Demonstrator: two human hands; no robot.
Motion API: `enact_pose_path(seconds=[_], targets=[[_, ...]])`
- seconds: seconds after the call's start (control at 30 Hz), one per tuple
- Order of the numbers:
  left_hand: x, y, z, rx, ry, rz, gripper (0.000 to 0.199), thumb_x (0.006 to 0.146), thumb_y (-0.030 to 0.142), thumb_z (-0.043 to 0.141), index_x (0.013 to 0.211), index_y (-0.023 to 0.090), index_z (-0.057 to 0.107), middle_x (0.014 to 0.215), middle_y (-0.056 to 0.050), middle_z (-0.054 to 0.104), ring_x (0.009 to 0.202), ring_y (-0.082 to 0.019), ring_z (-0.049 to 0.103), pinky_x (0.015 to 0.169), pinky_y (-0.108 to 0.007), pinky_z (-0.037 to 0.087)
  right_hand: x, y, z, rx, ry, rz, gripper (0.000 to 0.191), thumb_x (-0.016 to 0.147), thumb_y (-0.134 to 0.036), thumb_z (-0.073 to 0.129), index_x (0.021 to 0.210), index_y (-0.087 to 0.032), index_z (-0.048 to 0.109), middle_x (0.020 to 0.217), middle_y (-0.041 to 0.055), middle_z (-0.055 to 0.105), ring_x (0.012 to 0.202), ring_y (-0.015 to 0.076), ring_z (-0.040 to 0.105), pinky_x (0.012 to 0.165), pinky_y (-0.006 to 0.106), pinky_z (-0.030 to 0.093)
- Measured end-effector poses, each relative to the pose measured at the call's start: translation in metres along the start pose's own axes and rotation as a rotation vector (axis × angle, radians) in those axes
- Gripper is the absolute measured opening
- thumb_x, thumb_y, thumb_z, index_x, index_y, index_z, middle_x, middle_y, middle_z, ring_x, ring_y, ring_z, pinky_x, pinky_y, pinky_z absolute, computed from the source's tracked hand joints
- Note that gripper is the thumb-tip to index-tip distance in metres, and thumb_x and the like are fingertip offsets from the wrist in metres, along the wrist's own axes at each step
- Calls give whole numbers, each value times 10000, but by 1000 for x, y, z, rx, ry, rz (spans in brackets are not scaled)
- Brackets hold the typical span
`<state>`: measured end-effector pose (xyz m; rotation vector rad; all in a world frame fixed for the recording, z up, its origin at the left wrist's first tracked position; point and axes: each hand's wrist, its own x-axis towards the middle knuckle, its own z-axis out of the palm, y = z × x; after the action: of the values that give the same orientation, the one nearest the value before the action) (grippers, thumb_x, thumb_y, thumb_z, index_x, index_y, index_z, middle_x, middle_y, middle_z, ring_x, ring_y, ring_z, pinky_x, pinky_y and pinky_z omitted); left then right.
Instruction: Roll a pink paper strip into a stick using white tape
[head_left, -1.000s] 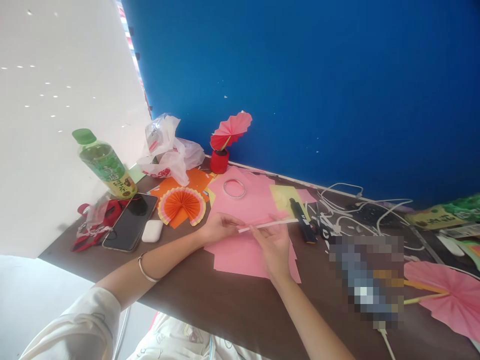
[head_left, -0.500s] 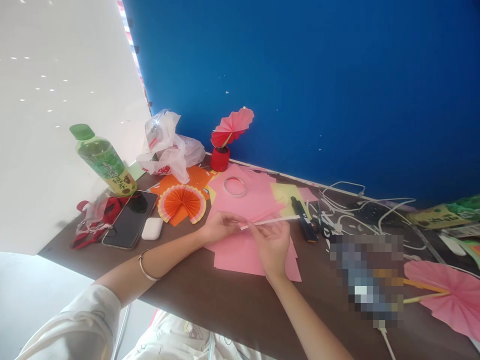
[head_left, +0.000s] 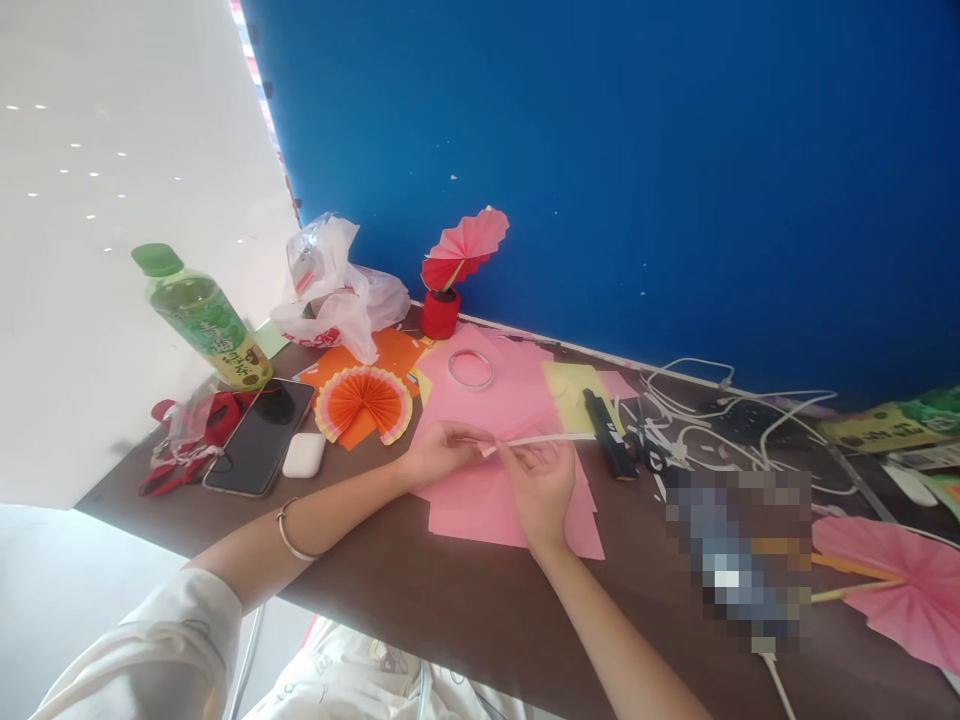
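Note:
My left hand [head_left: 448,452] pinches the left end of a narrow white strip [head_left: 559,437] between thumb and fingertips. Right beside it, my right hand [head_left: 541,485] is closed on the same strip, its fingertips meeting those of the left. From there the strip runs out to the right, and whether it is paper or tape I cannot make out. Both hands hover over overlapping pink paper sheets [head_left: 480,510]. On the sheets behind the hands lies a silver bangle [head_left: 471,386]. A folded orange fan [head_left: 364,402] with a pale rim rests left of the papers.
On the left are a green bottle [head_left: 206,325], a phone [head_left: 260,440] and a white earbud case [head_left: 304,455]. A pink paper fan in a red pot [head_left: 440,314] stands by the wall. To the right lie a black tube [head_left: 611,435], scissors [head_left: 646,452] and white cables [head_left: 720,445].
The view has shifted slightly. Both hands keep their pinch on the white strip, and its free end on the right looks a little lower and flatter.

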<state>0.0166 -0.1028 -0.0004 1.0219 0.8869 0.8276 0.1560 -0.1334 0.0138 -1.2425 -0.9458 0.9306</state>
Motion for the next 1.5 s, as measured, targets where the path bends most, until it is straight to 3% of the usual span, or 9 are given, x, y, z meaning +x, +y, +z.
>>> enact_pose_path(seconds=[0.33,0.6,0.87,1.07,1.33,1.5], targets=[[2,-1,3,-15,64,23,327,595,337,749,825,118,668,853,-77,686,811,-185,632,804,-316,476,0,5,1,-18,-24,-34,442,611,-231,745,927,-231,435,741,-8,606,692,169,639,704,347,528],[4,-5,-1,-29,80,16,325,569,291,766,820,129,637,839,-52,647,758,-152,611,748,-299,467,5,11,-8,-262,53,-254,384,662,-253,699,969,-197,476,771,8,614,753,166,615,773,362,483],[3,1,3,-83,57,39,327,533,252,783,716,129,542,752,-18,603,679,-110,586,699,-276,459,10,13,-11,-328,98,-261,296,643,-280,712,831,-198,498,851,29,606,747,154,602,754,335,474],[3,-2,1,-116,-36,76,323,581,239,756,703,142,474,753,-22,610,673,-105,593,655,-249,447,10,12,-9,-219,20,-198,315,661,-263,698,856,-206,456,689,-8,619,669,160,615,700,333,500],[4,1,5,-112,-30,74,362,574,268,761,691,150,440,635,6,602,610,-107,599,602,-239,441,5,17,-6,-202,-17,-236,341,678,-227,685,955,-192,489,770,14,623,769,160,631,755,324,507],[5,-3,3,-83,-75,94,384,568,273,762,613,153,400,570,22,589,598,-104,598,619,-247,446,4,14,-8,-220,-37,-225,356,694,-241,671,990,-196,478,725,2,620,712,161,634,734,339,519]])
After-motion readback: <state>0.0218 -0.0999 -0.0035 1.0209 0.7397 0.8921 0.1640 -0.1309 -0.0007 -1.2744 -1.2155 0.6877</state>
